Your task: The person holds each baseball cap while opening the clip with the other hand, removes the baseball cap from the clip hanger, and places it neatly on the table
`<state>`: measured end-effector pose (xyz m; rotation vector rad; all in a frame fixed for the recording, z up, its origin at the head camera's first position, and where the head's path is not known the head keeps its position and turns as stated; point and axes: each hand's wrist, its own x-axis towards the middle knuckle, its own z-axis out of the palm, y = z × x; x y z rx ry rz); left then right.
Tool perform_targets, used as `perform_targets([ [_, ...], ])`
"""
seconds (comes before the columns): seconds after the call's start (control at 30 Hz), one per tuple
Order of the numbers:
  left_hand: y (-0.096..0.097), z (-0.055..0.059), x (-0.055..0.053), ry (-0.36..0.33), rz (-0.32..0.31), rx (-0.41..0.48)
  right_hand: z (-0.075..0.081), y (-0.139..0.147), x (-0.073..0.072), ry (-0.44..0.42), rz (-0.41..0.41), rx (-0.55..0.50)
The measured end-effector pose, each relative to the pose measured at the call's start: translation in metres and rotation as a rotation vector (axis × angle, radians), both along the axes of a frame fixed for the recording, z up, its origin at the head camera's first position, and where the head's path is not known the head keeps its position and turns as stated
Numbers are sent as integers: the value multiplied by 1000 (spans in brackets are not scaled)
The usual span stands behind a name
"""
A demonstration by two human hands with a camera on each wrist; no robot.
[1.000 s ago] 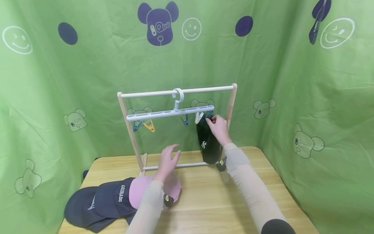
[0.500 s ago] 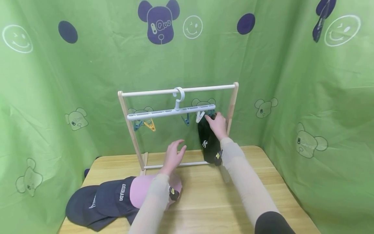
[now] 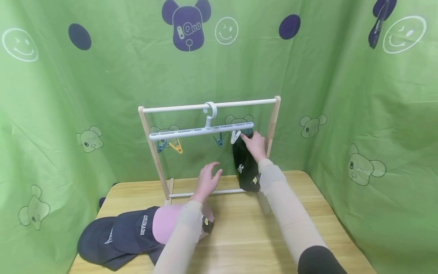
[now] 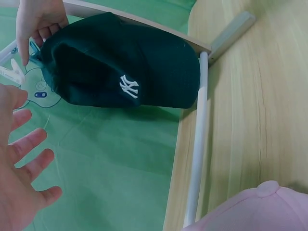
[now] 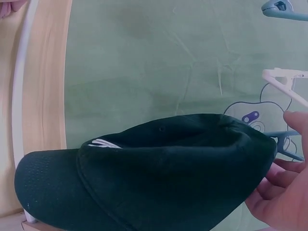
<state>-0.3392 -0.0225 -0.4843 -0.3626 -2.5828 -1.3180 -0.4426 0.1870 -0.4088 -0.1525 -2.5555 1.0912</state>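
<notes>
A dark green baseball cap (image 4: pixel 110 62) with a white NY emblem hangs brim-down at the right end of the pale blue hanger (image 3: pixel 184 133). A blue clip (image 5: pixel 284 144) meets the cap's upper edge. My right hand (image 3: pixel 254 146) is around that clip, thumb and fingers apart; some fingertips are hidden behind the cap's edge. My left hand (image 3: pixel 206 182) is raised in front of the rack with its fingers spread, touching nothing. Beside the right hand is a white clip (image 3: pixel 235 137). Below my left forearm lies a pink cap (image 3: pixel 165 222).
The hanger hooks over the top bar (image 3: pixel 171 109) of a small wooden rack. A yellow clip (image 3: pixel 176 146) and blue clips hang along it. Dark navy caps (image 3: pixel 126 232) overlap at the left of the wooden table (image 3: pixel 246 243). Green curtains (image 3: pixel 342 95) stand behind and at both sides.
My right thumb has spread away from the fingers near the clip. The cap hangs in almost the same place. My left hand has moved right and slightly up.
</notes>
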Motion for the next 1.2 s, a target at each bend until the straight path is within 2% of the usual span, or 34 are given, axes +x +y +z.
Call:
perform_targets([
  [0.23,6,-1,-1,-7,-8,1,2,0,3,-4,1,25],
  [0.6,14,-6,-3,-4,-22,22,12,-1,12,-46,55,-67],
  [0.8,14,-8,-4,20,-13,16,21,-1,19,-76,82,-94],
  [1.0,14,-8,-4,53,-1,1,24,-3,23,-105,135,-174],
  [1.2,16,-6,-2,27,-17,15,25,-6,25,-126,171,-191],
])
